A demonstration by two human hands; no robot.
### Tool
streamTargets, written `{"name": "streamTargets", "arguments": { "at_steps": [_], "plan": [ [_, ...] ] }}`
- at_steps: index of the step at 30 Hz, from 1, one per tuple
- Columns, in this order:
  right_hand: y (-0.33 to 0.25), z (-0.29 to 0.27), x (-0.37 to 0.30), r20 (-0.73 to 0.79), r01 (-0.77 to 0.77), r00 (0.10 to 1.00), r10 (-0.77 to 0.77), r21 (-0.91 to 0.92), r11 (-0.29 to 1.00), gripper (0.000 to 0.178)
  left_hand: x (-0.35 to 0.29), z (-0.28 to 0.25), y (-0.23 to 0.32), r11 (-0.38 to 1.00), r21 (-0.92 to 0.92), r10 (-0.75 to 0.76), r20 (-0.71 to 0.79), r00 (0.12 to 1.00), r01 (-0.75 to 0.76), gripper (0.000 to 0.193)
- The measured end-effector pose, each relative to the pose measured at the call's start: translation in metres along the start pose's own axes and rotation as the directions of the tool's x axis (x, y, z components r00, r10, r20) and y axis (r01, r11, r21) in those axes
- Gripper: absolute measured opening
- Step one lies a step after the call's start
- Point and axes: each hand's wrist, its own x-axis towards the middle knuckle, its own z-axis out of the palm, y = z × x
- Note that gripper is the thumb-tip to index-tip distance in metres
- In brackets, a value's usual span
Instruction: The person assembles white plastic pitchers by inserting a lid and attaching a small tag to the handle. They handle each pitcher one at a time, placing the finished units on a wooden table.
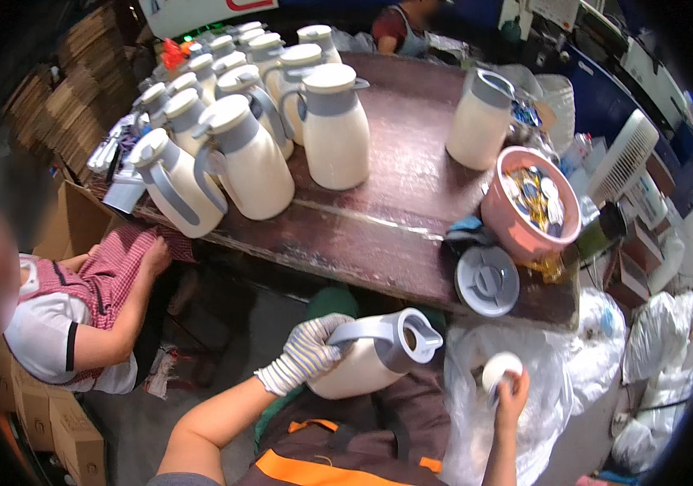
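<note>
My left hand (304,353), in a striped knit glove, is closed round the handle of a cream thermos jug (363,366) with a grey collar. The jug lies tilted above my lap, its open mouth facing right and showing a dark inside. My bare right hand (511,395) pinches a round white lid (501,370) over a clear plastic bag (543,377). On the table's near right corner rests a grey round cap (487,281). Behind it stands a pink bucket (502,212) holding small shiny parts.
Several lidded thermos jugs (337,134) crowd the left side of the dark wooden table (407,190). A lidless jug (479,125) stands at the far right. A co-worker in a checked apron (91,300) sits at left; another person (399,28) is beyond the table. Cardboard boxes (63,429) lie lower left.
</note>
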Motion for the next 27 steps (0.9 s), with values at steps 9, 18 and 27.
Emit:
{"name": "streamTargets", "arguments": {
  "at_steps": [9, 18, 27],
  "plan": [
    [-0.191, 0.09, 0.031, 0.647, 0.156, 0.749, -0.143, 0.038, 0.987, 0.062, -0.009, 0.004, 0.012, 0.918, 0.368, 0.101, 0.136, 0.986, -0.145, 0.029],
    [-0.224, 0.138, -0.013, 0.629, 0.873, 0.348, -0.696, 0.053, 0.485, 0.051, 0.026, -0.006, 0.017, 0.915, 0.366, 0.107, 0.182, 0.977, -0.168, 0.028],
    [-0.248, 0.157, -0.01, 0.576, 0.934, -0.173, -0.799, 0.353, 0.053, 0.039, 0.08, 0.038, -0.026, 0.957, -0.056, -0.227, 0.46, 0.858, 0.283, 0.024]
  ]
}}
